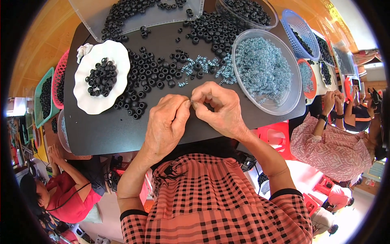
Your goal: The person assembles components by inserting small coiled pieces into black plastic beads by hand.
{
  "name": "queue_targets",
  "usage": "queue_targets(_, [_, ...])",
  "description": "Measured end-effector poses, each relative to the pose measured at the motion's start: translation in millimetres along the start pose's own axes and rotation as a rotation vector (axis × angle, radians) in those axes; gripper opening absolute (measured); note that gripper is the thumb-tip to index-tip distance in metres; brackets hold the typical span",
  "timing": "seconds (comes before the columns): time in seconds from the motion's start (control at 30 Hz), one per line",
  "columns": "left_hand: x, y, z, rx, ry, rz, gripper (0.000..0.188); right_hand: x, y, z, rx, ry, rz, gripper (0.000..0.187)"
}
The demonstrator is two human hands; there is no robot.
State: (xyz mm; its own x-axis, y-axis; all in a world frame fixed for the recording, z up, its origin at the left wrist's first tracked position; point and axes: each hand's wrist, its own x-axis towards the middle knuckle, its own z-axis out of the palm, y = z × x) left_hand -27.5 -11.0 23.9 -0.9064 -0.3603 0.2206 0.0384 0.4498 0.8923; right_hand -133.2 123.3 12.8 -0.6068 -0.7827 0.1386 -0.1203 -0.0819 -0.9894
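Note:
My left hand (165, 122) and my right hand (219, 106) meet fingertip to fingertip above the dark tabletop. Both are pinched closed; whatever is between the fingers is too small to make out. Just beyond them lie loose pale-blue coiled springs (202, 64) and a spread of black, round, hollow pieces (154, 72). To the left, a scalloped white plate (96, 106) bears a heap of similar black pieces (101, 77). On the right, close to my right hand, a clear round bowl (299, 87) is full of small springs (264, 67).
At the far edge stand a clear rectangular bin (87, 14) and a clear bowl (275, 20), both with black pieces. A blue basket (287, 17) is at far right, pink (59, 97) and green baskets (39, 112) at left. Other people (325, 142) sit at tables on both sides.

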Motion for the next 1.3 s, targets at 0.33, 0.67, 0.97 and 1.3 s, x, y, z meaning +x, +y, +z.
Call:
queue_targets(0.33, [5.4,4.1,-8.8,-0.147,-0.112,-0.197,0.014,-0.2,3.0,-0.3,0.009,-0.002,-0.023,0.019])
queue_targets(0.67, [0.2,2.5,-6.4,-0.114,-0.062,-0.063,0.007,0.7,2.9,-0.2,-0.040,-0.004,-0.039,0.018])
queue_targets(0.97, [0.9,-2.4,-6.0,-0.113,-0.012,-0.045,0.008,1.4,4.5,3.4,-0.056,0.024,-0.049,0.017])
queue_targets(1.3, [-0.6,2.3,-2.0,0.049,0.070,0.064,0.015,1.0,-1.2,0.5,-0.047,0.025,-0.046,0.016])
